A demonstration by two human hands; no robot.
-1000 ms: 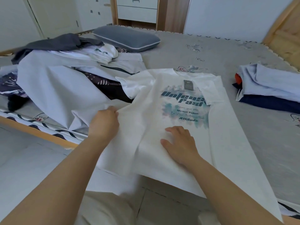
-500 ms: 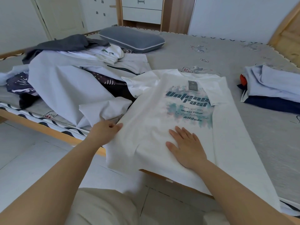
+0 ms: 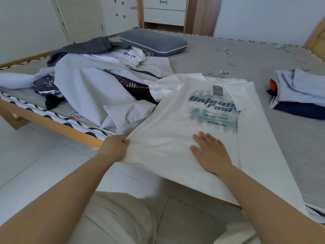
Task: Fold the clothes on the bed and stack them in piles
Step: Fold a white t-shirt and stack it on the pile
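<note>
A white T-shirt (image 3: pixel 168 127) with a teal print lies face up on the grey bed (image 3: pixel 246 55), its hem hanging over the near edge. Its right side is folded in over the body. My left hand (image 3: pixel 115 147) grips the shirt's lower left edge at the bed's rim, fingers curled round the cloth. My right hand (image 3: pixel 210 153) presses flat on the shirt just below the print, fingers straight. A heap of unfolded clothes (image 3: pixel 91 81) lies to the left of the shirt. A folded pile (image 3: pixel 299 95) of light blue and navy garments sits at the right.
A grey pillow (image 3: pixel 154 42) lies at the far side of the bed. The wooden bed frame (image 3: pixel 58 128) runs along the near left edge above a pale tiled floor (image 3: pixel 35 164). Drawers (image 3: pixel 164 12) stand behind the bed.
My left hand slid down the shirt's left edge to the bed's rim and now grips the cloth, pulling it taut. My right hand's fingers straightened and it stays pressed below the print.
</note>
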